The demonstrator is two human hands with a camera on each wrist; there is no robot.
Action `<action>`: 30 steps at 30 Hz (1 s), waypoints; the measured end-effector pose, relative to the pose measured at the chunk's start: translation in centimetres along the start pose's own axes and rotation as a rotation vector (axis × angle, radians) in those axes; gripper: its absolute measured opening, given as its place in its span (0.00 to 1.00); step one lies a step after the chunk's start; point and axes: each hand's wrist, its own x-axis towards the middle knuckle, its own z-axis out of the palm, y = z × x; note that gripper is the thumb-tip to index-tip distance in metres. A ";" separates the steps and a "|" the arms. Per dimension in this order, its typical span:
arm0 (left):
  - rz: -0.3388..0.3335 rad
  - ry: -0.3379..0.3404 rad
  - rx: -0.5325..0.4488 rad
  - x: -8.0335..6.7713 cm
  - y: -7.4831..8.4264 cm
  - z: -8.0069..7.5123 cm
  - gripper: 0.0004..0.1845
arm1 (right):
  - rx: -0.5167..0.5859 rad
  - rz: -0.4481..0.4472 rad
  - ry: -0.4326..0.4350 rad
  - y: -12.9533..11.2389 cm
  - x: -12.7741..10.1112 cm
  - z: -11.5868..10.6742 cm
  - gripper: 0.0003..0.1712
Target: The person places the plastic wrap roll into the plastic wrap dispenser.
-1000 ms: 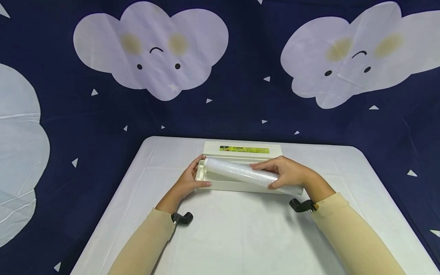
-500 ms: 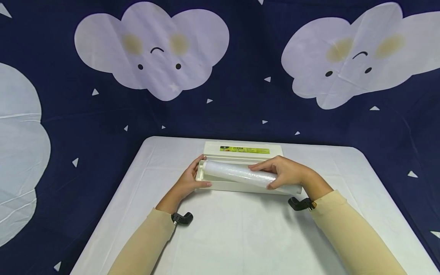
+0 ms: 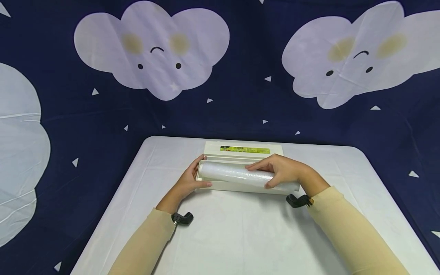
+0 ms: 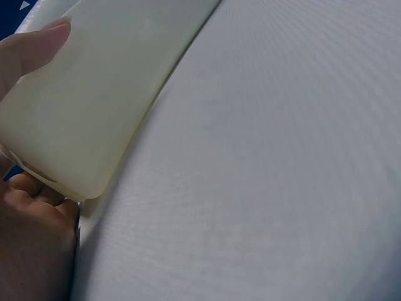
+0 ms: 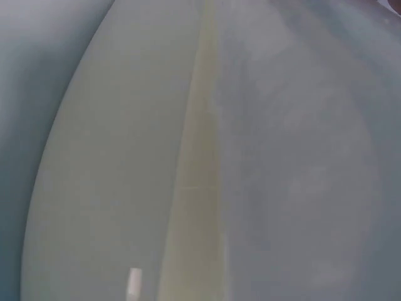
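Dark blue cloth point(image 3: 240, 110) printed with pale clouds hangs behind my white table point(image 3: 240, 236), which fills the lower half of the head view. On it sits the cream dispenser box point(image 3: 240, 186), its lid point(image 3: 244, 149) tipped back toward the backdrop with a green label along it. My right hand point(image 3: 280, 172) curls over the roll of cling film point(image 3: 233, 173), thumb at the near side, holding it firmly. A second ago the roll slanted, its left end raised above the box and its right end poking past the corner; now it lies nearly level along the open trough, so I judge it almost seated. My left hand point(image 3: 190, 179) grips the box's left end, thumb on the front wall, steadying it as before.

From the left wrist, the box point(image 4: 81, 113) shows as a cream wall close up, my thumb tip point(image 4: 37, 44) pressed on its upper edge and my fingers point(image 4: 31, 200) tucked round the corner, white tabletop point(image 4: 282, 157) beyond.

From the right wrist, I see only blurred cream plastic point(image 5: 125, 157) beside the hazy film point(image 5: 301, 163); my grip itself is hidden here.
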 end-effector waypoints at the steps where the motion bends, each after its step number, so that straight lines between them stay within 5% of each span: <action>1: 0.000 0.001 0.004 0.0 0.0 0.0 0.64 | 0.000 0.004 -0.007 0.0 0.1 -0.1 0.45; 16: 0.013 -0.024 -0.040 0.0 -0.2 0.0 0.64 | -0.055 0.048 -0.055 -0.7 1.5 -1.0 0.45; 30: 0.010 -0.025 -0.031 0.2 -0.1 -0.1 0.64 | 0.016 0.094 -0.086 0.0 2.2 -1.6 0.45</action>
